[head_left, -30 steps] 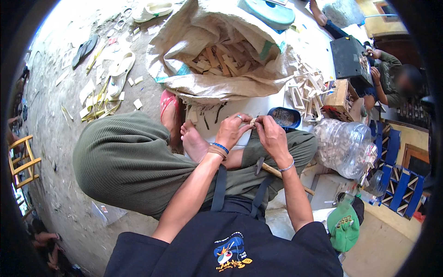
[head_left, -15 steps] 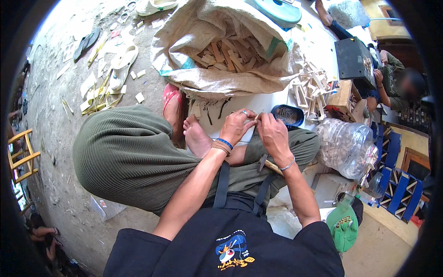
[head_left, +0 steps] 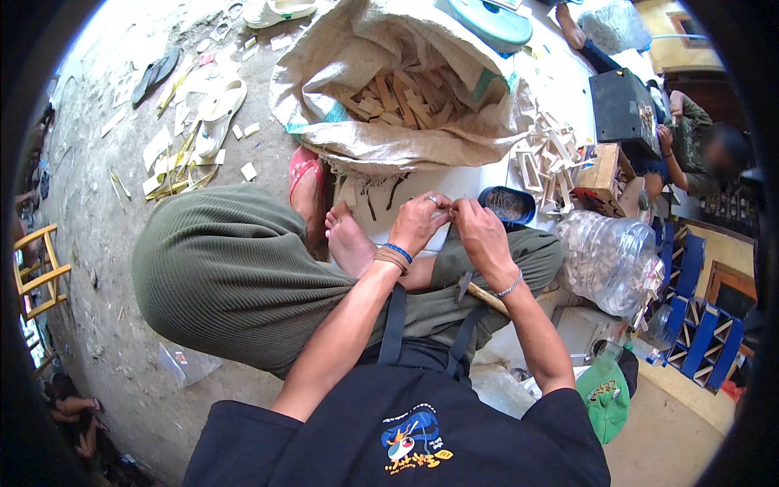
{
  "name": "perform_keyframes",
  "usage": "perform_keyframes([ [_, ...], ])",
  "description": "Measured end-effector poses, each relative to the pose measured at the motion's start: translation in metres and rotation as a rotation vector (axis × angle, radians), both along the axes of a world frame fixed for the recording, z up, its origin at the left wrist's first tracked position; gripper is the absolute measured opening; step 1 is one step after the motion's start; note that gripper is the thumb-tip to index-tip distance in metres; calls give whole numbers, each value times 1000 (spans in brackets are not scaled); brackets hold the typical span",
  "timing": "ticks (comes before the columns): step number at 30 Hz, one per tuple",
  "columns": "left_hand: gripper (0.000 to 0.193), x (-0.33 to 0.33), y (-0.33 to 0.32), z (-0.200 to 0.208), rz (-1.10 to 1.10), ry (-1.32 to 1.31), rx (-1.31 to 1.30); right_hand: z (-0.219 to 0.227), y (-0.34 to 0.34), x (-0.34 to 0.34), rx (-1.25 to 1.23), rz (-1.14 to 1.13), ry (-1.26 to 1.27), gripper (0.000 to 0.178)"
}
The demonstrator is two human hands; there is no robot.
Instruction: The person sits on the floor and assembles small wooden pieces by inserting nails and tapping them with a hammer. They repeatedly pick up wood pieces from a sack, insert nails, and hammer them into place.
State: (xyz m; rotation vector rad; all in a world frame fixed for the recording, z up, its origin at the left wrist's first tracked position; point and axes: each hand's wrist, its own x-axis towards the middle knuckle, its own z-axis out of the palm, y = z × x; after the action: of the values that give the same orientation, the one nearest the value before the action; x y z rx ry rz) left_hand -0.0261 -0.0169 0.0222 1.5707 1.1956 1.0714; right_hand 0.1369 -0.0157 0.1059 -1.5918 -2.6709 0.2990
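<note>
L hand (head_left: 418, 223) & R hand (head_left: 482, 231) both pinching a small pc (head_left: 443, 213), mostly hidden, just left of blue tray (head_left: 530, 209); hammer (head_left: 488, 301) this side o' tray, sack (head_left: 406, 152) beyond.

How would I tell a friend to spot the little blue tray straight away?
Start at the big woven sack at the top centre. Look below its right side, just beyond the right hand, beside the pile of pale wooden sticks. The dark blue tray there is small and rounded, holding thin, nail-like pieces instead of wood.
</note>
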Motion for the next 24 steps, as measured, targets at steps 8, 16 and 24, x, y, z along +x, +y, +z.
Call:
perform_keyframes([
  [8,20,-2,0,2,-25,-27,-81,13,2,9,-34,-283,322,24],
  [16,25,1,2,2,-1,-10,-38,-31,7,25,-448,-702,717,35],
  [24,33,-1,0,3,-19,-45,-67,-46,1,28,-397,-738,831,37],
])
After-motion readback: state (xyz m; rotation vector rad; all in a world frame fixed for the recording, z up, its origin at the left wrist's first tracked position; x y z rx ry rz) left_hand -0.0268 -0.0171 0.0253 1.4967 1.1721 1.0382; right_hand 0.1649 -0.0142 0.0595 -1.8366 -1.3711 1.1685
